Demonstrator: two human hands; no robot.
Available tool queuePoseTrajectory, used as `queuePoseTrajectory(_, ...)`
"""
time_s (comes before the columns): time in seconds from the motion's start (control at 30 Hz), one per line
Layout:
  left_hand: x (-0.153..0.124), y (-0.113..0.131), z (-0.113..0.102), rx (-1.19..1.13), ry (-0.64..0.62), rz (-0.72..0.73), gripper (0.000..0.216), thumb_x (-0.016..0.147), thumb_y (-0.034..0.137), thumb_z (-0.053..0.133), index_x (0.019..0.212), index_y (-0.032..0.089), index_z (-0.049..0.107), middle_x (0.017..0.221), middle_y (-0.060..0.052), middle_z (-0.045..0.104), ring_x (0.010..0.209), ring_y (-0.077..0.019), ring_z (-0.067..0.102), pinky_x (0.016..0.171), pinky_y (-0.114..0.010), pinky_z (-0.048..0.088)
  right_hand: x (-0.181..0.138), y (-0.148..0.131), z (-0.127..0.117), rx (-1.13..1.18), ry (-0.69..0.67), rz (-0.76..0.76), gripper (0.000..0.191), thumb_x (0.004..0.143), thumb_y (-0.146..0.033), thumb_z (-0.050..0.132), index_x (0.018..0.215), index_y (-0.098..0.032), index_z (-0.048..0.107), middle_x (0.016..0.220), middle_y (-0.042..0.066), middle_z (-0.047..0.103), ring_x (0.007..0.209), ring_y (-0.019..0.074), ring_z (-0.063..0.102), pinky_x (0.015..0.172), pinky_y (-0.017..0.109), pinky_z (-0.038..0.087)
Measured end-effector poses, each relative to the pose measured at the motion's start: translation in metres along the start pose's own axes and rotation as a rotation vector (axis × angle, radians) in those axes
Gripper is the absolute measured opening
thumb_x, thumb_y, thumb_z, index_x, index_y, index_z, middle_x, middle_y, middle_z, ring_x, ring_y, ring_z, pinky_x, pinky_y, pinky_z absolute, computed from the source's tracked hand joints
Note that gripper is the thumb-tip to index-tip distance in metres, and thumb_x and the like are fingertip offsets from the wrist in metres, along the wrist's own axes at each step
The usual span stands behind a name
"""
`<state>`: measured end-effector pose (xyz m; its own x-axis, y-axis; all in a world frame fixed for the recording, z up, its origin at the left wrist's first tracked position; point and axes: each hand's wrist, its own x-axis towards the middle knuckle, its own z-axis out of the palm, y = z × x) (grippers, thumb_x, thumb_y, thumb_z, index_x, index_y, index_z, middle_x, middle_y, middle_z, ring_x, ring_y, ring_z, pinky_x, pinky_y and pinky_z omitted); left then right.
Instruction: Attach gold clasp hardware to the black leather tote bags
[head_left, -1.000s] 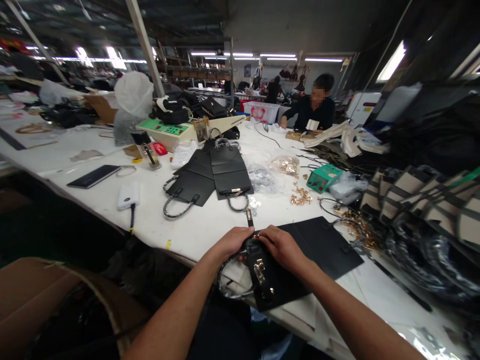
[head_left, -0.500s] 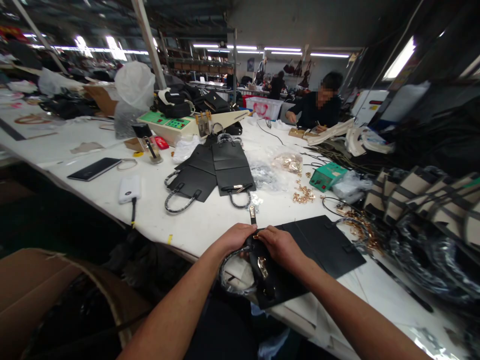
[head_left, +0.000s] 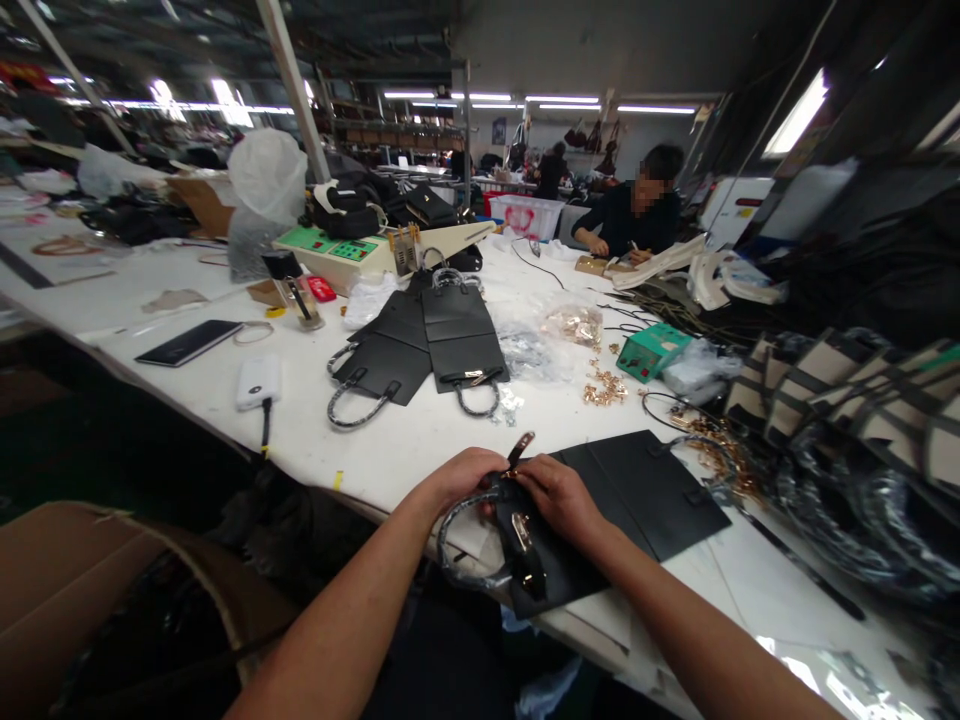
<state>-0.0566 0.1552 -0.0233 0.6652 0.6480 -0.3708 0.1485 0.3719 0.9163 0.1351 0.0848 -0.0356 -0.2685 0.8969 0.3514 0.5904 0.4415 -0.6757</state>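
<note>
Strap tab (head_left: 520, 448) tilted up-right, away

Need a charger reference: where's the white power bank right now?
In the head view, the white power bank lies on the white table, left of the person's hands, between the dark phone and the flat black bag panels.

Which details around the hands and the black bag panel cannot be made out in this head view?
- Left hand and right hand: fingertips hidden where they meet over the black bag panel.
- Gold clasp: too small to read.
- Strap tab: blurred.
- Wrapped handle: far end hidden under the left hand.
</note>
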Motion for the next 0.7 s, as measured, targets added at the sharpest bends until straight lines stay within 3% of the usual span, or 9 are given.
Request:
queuePoseTrajectory(0.13, -0.003, 0.0, -0.004, -0.012, -0.036, -0.011, 0.028, 0.07, 0.024, 0.064, 0.092, 0.008, 0.071, 0.06, -0.004, 0.068, 0.042, -0.0149, 0.058, 0.043, -0.025, 0.046, 0.001, 0.003, -0.001, 0.036, 0.014, 0.0, 0.022, 0.097, -0.029, 0.047, 0.099, -0.024, 0.068, 0.087, 0.004, 0.065, 0.08, 0.0159, 0.06, 0.074, 0.027, 0.049)
queuePoseTrajectory(0.23, -0.005, 0.0, -0.006, -0.039, -0.06, -0.021, 0.031, 0.069, 0.023, 0.066, 0.095, 0.008, 0.071, 0.064, -0.005, 0.069, 0.045, -0.0135, 0.059, 0.046, -0.025, 0.047, 0.0, 0.002, -0.001, 0.032, 0.025, 0.012, 0.022, 0.097, -0.031, 0.047, 0.102, -0.024, 0.068, 0.089, 0.004, 0.066, 0.081, 0.0163, 0.06, 0.076, 0.028, 0.048)
queuePoseTrajectory(0.37, -0.011, 0.006, -0.002, -0.06, -0.044, -0.062, 0.032, 0.065, 0.026, 0.07, 0.09, 0.008, 0.072, 0.065, -0.005, 0.069, 0.047, -0.0131, 0.059, 0.046, -0.024, 0.047, -0.003, -0.003, 0.0, 0.059, 0.032, 0.005, 0.029, 0.098, -0.035, 0.043, 0.091, -0.021, 0.068, 0.082, 0.004, 0.065, 0.076, 0.0162, 0.06, 0.071, 0.027, 0.048)
queuePoseTrajectory(0.47, -0.013, 0.009, 0.003, -0.049, 0.023, -0.109, 0.026, 0.057, 0.024, 0.071, 0.078, 0.008, 0.072, 0.057, -0.004, 0.064, 0.043, -0.0132, 0.056, 0.042, -0.025, 0.046, -0.007, -0.002, 0.004, 0.112, -0.003, 0.036, 0.033, 0.099, -0.038, 0.04, 0.087, -0.021, 0.066, 0.079, 0.003, 0.064, 0.073, 0.0167, 0.06, 0.067, 0.027, 0.047)
queuePoseTrajectory(0.7, 0.004, -0.003, 0.005, 0.005, 0.306, -0.143, 0.018, 0.045, 0.011, 0.067, 0.062, 0.013, 0.073, 0.053, 0.0, 0.065, 0.043, -0.0128, 0.055, 0.044, -0.024, 0.044, -0.009, 0.0, 0.004, 0.238, -0.157, 0.029, 0.024, 0.095, -0.042, 0.048, 0.1, -0.028, 0.067, 0.093, 0.004, 0.065, 0.088, 0.0204, 0.063, 0.078, 0.029, 0.049)
